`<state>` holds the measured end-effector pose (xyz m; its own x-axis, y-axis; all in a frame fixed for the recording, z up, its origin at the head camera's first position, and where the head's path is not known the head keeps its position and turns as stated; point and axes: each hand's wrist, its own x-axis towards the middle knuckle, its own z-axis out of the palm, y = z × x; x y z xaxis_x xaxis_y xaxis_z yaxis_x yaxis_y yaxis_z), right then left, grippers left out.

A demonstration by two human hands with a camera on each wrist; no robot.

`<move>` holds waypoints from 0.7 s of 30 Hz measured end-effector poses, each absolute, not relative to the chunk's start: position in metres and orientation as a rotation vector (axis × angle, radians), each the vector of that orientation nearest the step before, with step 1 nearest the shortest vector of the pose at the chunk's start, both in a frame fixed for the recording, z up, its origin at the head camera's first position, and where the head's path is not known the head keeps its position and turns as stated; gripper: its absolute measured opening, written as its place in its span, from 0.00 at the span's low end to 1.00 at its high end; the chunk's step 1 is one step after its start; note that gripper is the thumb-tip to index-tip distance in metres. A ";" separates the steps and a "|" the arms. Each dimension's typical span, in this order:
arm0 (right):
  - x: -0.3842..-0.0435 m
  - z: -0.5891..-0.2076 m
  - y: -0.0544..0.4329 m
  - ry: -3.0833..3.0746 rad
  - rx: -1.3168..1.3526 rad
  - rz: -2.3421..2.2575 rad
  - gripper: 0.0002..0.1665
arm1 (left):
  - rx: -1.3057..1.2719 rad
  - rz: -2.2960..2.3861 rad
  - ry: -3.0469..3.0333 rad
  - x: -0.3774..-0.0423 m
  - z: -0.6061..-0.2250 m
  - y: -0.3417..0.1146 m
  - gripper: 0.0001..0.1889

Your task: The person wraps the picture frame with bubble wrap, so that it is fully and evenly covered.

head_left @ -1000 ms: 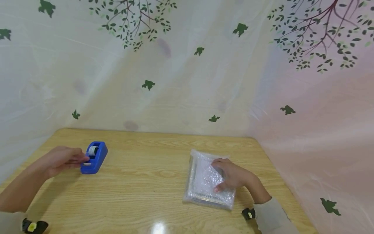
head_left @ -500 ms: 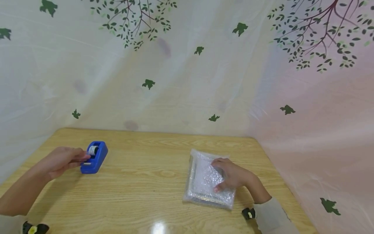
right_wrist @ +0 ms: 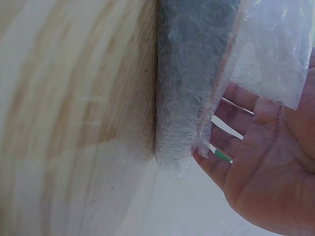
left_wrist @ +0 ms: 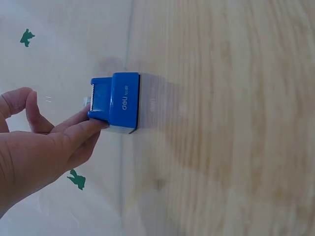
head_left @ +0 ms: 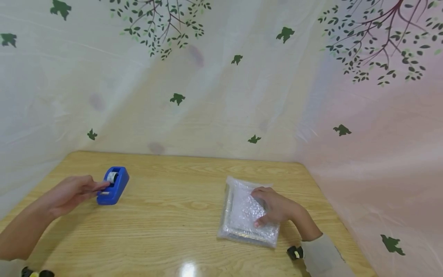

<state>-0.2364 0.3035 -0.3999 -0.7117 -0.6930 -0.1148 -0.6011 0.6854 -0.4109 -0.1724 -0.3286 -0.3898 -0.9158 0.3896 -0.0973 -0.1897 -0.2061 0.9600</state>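
Note:
A blue tape dispenser [head_left: 114, 188] with a roll of tape stands at the left of the table. My left hand [head_left: 74, 194] reaches it from the left, its fingertips at the front part between the roll and the cutter. In the left wrist view, straight fingers of that hand [left_wrist: 44, 152] meet the side of the dispenser [left_wrist: 124, 101], below its toothed cutter. On the right lies a flat, framed rectangular item in bubble wrap [head_left: 238, 215]. My right hand [head_left: 277, 207] rests over its right side with thumb and fingers spread. Loose wrap [right_wrist: 275, 44] partly covers the fingers in the right wrist view.
The wooden table [head_left: 166, 215] extends between the dispenser and the wrapped item. A pale curtain [head_left: 207, 115] printed with leaves and birds hangs behind the table and along both sides. Dark wrist straps [head_left: 295, 252] sit near the sleeves.
My left fingertips have slid slightly right and up along the dispenser, toward the tape roll. The right hand and the wrapped item stay as they were.

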 end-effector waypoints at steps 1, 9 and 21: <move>-0.236 -0.400 0.303 2.636 -1.032 -0.510 0.65 | 0.241 2.177 1.686 -0.172 -0.390 -0.329 0.25; -0.236 -0.397 0.303 2.641 -1.025 -0.518 0.65 | -0.139 1.742 2.259 -0.166 -0.378 -0.318 0.18; -0.236 -0.399 0.303 2.637 -1.032 -0.530 0.64 | -0.303 1.892 2.135 -0.160 -0.377 -0.311 0.09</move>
<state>-0.2361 0.3026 -0.3991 -0.7138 -0.6922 -0.1068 -0.5973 0.6812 -0.4233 -0.1596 -0.3114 -0.3773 -0.9410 0.0234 -0.3376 -0.3324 0.1243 0.9349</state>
